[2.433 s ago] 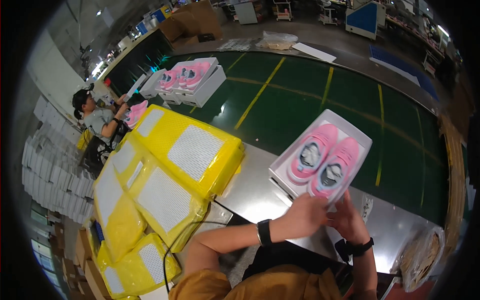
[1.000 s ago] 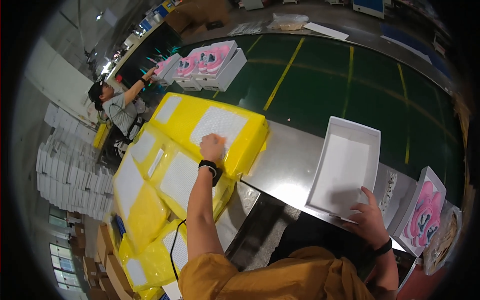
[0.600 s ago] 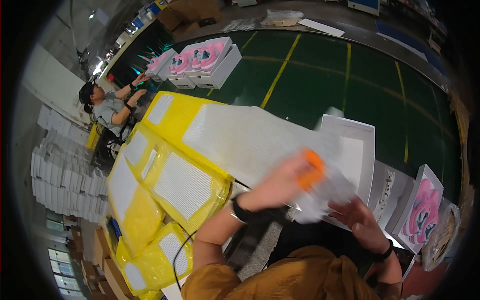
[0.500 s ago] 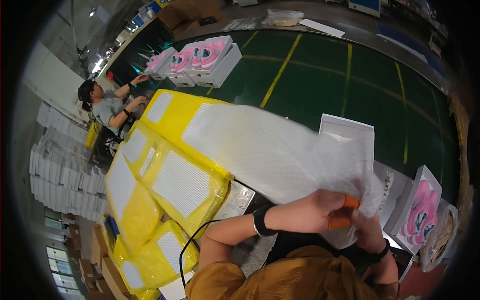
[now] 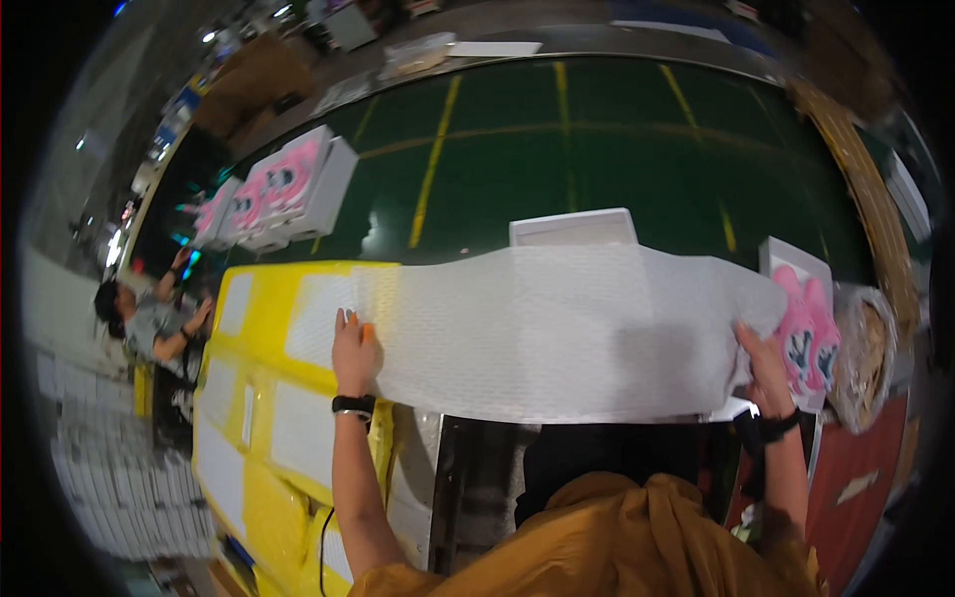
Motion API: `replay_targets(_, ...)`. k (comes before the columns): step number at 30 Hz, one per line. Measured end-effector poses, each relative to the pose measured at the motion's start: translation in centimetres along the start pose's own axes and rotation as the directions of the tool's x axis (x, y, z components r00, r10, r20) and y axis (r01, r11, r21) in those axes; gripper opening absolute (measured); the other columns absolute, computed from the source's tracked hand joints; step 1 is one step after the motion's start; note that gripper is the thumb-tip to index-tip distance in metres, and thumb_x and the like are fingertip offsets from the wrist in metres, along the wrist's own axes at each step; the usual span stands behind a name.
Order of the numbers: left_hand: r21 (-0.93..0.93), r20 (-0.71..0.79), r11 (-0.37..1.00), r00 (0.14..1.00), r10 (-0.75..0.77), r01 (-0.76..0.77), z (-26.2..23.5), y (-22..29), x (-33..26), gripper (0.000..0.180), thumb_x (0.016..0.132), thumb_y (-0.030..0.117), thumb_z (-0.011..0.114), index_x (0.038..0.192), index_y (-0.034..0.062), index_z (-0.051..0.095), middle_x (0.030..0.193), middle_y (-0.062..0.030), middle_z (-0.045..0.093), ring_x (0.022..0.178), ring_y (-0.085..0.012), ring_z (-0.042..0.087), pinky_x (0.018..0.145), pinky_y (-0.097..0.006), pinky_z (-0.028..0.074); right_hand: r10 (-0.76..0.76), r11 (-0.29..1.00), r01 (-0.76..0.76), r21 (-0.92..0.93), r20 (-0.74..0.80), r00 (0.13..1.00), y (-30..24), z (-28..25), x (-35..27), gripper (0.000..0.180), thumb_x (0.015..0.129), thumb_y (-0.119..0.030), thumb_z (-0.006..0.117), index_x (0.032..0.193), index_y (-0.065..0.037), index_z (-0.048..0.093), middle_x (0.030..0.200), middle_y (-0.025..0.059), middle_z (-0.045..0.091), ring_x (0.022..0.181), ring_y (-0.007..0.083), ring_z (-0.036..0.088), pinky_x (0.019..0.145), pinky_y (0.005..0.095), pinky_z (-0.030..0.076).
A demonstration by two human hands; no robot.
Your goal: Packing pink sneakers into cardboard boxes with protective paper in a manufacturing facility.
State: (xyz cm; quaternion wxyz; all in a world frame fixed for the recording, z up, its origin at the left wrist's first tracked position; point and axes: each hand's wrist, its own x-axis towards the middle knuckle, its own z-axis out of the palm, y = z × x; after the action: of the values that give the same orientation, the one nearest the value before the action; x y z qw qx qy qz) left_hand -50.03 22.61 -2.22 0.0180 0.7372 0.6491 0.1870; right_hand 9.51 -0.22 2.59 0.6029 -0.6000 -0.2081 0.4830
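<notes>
A long, translucent white packing sheet (image 5: 557,338) with a fine dotted texture stretches across in front of me. My right hand (image 5: 764,363) grips its right end, thumb on top. At its left end, my left hand (image 5: 353,353) rests on the sheet with fingers stretched and apart; orange covers sit on some fingertips. Under that left end lies a yellow plastic-wrapped pack (image 5: 249,298) with white panels. Behind the sheet, an open white box (image 5: 572,227) is partly hidden.
A white box of pink shoes (image 5: 801,338) stands right, beside a clear bag (image 5: 863,353) of brown paper. More boxes of pink shoes (image 5: 284,179) sit far left on the green table (image 5: 497,159). A co-worker (image 5: 154,323) is at left, near stacked white boxes (image 5: 124,478).
The sheet, bunched near my right side before, is now spread wide. My left hand has moved left, away from the right one, to the sheet's left end. The view has shifted.
</notes>
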Motion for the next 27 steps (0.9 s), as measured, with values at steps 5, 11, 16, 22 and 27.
replay_targets(5,-0.415,0.13,0.867,0.961,-0.244,0.277,-3.5,7.6,1.2,0.019,0.091,0.012,0.057,0.099,-0.0041,0.062,0.109,-0.024,0.062,0.104,-0.0405,0.056,0.089,-0.048,0.045,-0.484,0.816,0.409,-0.409,-0.096,0.87,-1.6,-1.9,2.6,0.063,0.087,-0.011,0.068,0.139,0.004,0.038,0.137,0.0156,0.05,0.121,0.0252,0.051,0.101,0.0347,0.041)
replay_targets(11,0.188,-0.079,0.951,0.962,0.263,-0.244,-1.3,6.8,0.2,0.017,0.091,0.014,0.06,0.094,-0.0026,0.061,0.097,-0.02,0.062,0.093,-0.0434,0.055,0.082,-0.044,0.046,-0.679,-0.253,0.123,-0.96,0.267,0.684,-2.9,1.7,-0.2,0.075,0.078,-0.025,0.072,0.144,-0.011,0.039,0.148,0.0206,0.037,0.135,0.0395,0.036,0.11,0.0574,0.027)
replay_targets(16,-0.58,0.228,0.775,0.963,-0.142,0.251,0.8,2.8,0.3,0.02,0.098,0.016,0.055,0.091,-0.0027,0.056,0.076,-0.0024,0.053,0.07,-0.0129,0.043,0.061,-0.029,0.039,-0.086,-0.196,0.254,-0.947,0.275,0.958,5.0,2.2,0.6,0.068,0.079,-0.028,0.069,0.142,-0.02,0.044,0.147,0.0178,0.04,0.132,0.0482,0.038,0.104,0.0624,0.034)
replay_targets(22,-0.688,0.224,0.669,0.959,-0.173,0.281,-1.1,6.3,-1.9,0.022,0.1,0.019,0.051,0.102,-0.0022,0.058,0.092,-0.0042,0.057,0.084,-0.0131,0.049,0.077,-0.026,0.042,-0.531,0.119,0.414,-0.903,0.294,0.795,-2.5,-2.6,-2.5,0.065,0.074,-0.018,0.071,0.137,-0.018,0.05,0.145,0.0189,0.042,0.128,0.0491,0.042,0.107,0.0557,0.035)
replay_targets(27,-0.71,0.231,0.629,0.949,-0.217,0.316,-0.8,7.2,-1.5,0.021,0.101,0.018,0.05,0.102,-0.0015,0.058,0.09,-0.0022,0.057,0.083,-0.011,0.048,0.077,-0.024,0.042,-0.664,-0.06,0.073,-0.996,0.094,0.742,-6.9,-13.0,-2.1,0.058,0.068,-0.016,0.071,0.124,-0.015,0.058,0.137,0.0171,0.049,0.123,0.0403,0.048,0.105,0.0475,0.04)
